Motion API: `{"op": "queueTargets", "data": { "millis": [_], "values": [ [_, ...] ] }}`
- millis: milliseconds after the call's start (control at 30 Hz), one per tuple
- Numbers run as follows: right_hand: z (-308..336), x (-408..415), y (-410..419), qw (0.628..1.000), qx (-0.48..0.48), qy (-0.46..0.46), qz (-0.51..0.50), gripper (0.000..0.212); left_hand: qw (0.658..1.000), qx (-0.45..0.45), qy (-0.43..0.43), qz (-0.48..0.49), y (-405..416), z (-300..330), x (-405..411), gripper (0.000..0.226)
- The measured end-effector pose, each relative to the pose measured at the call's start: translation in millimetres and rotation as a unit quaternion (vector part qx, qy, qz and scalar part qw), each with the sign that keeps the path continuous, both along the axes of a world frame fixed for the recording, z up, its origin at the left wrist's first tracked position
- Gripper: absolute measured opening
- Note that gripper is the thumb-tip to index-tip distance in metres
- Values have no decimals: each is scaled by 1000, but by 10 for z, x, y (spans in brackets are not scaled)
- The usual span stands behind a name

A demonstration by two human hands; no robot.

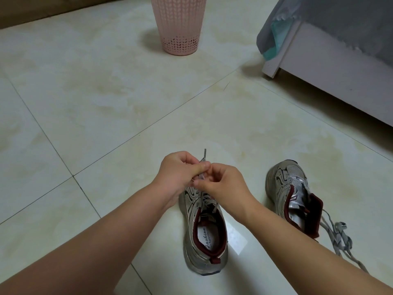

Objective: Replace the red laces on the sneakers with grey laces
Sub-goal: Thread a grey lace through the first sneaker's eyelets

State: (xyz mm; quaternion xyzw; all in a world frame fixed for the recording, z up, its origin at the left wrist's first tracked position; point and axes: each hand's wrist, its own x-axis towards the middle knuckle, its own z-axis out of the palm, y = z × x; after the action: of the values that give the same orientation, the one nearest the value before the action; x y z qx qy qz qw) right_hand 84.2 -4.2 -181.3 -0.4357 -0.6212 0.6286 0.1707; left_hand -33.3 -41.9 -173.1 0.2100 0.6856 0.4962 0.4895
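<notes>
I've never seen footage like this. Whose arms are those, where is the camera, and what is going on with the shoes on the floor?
There is no machine here: the arms belong to a person wearing a wide-angle camera on the head, so you look forward and down along them.

The left hand and right hand meet above the near sneaker, pinching a grey lace whose tip sticks up between the fingers. The lace runs down into that shoe's eyelets.

A second sneaker stands to the right on the tiled floor, with a loose grey lace trailing beside it. No red laces show.

Farther off are a pink basket and the corner of a white piece of furniture draped with cloth.
</notes>
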Motion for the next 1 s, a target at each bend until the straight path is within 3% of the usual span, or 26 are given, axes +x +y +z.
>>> {"op": "queueTargets", "data": {
  "millis": [267,533,600,667,767,833,900,1000],
  "values": [
    [55,70,10,993,-81,47,-67,20,997,13,78,-1,-18,-44,21,22],
    [86,122,39,979,-171,24,-108,18,966,42,208,-148,-89,-65,6,28],
    [99,137,65,979,-179,-1,-94,16,943,45,268,-191,-117,-62,29,19],
    [115,146,94,981,-177,-26,-77,18,896,61,377,-227,-131,-47,42,8],
    [144,141,143,979,-189,-42,-59,18,805,81,521,-273,-140,-53,63,16],
    [162,135,146,979,-191,-41,-57,15,782,82,551,-278,-149,-72,90,18],
    [153,137,118,984,-159,-33,-68,8,804,68,531,-258,-150,-83,97,16],
    [118,175,63,997,-5,-75,-15,18,878,38,422,-221,-121,-72,59,7]
  ]
}}
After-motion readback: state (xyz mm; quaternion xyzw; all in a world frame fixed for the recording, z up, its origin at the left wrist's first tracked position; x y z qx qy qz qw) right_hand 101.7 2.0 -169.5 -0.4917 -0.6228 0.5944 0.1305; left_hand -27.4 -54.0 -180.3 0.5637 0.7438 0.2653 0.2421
